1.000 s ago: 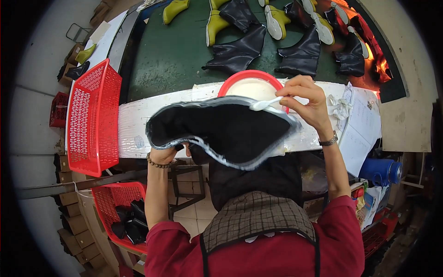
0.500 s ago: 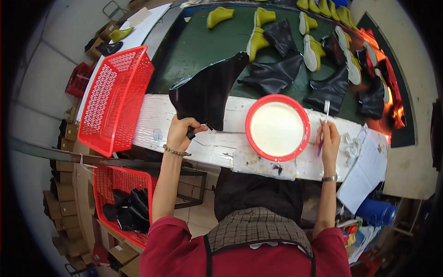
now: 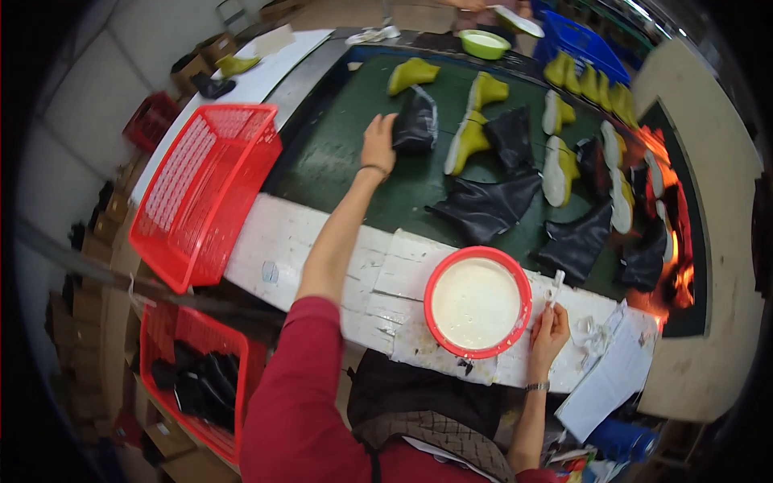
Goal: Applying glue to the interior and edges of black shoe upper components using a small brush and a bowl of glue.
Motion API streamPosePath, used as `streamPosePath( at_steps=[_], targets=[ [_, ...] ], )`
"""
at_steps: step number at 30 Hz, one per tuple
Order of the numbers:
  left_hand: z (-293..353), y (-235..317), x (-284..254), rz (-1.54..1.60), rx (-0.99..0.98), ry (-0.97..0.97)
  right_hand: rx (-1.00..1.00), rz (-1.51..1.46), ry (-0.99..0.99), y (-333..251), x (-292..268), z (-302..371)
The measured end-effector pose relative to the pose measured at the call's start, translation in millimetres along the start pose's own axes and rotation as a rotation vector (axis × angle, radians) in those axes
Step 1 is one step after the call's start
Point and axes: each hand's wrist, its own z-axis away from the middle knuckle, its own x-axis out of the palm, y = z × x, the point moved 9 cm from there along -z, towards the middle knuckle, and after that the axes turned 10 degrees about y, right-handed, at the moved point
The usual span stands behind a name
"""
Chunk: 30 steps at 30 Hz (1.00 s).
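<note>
My left hand (image 3: pixel 377 145) reaches far over the green conveyor belt (image 3: pixel 342 129). Its fingers are closed at the left edge of a black boot upper (image 3: pixel 415 125), whose rim shows a whitish line; the fingertips are partly hidden. In my right hand (image 3: pixel 551 330) is a small toothbrush-like brush (image 3: pixel 558 283), head up, pinched in closed fingers. To the left of that hand, on the white board (image 3: pixel 322 241), stands a red basin (image 3: pixel 436 338) of creamy white liquid. More black boot uppers (image 3: pixel 488 204) and lime-green boot feet with pale soles (image 3: pixel 469 138) lie on the belt.
At left stands a red plastic basket (image 3: pixel 211 217); below it another red basket (image 3: pixel 245 366) holds black uppers. An orange-glowing opening (image 3: pixel 676 233) is at the belt's right end. White papers (image 3: pixel 600 382) lie at the board's right. A person's hand (image 3: pixel 475 4) shows beyond the belt.
My left hand has carried the black upper forward and right, from above the board onto the belt. The brush stays in my right hand near the basin. The whole view has shifted.
</note>
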Motion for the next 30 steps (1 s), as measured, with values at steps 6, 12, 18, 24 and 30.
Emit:
streamPosePath(
  at_steps=[6,12,18,24,30],
  targets=[
    [5,85,-43,0.341,0.0,0.13,-0.016,-0.023,0.163,-5,-14,2],
    [104,76,-282,0.327,-0.044,0.283,-0.046,0.105,0.008,-15,3,4],
    [269,-70,-516,-0.691,-0.485,0.382,-0.107,0.117,-0.035,-18,1,6],
    [481,-245,-632,-0.5,-1.687,0.607,-0.101,0.161,-0.027,-16,-10,5],
    [551,-351,-718,0.036,-1.811,1.196,-0.019,0.107,-0.066,2,2,1]
  ],
)
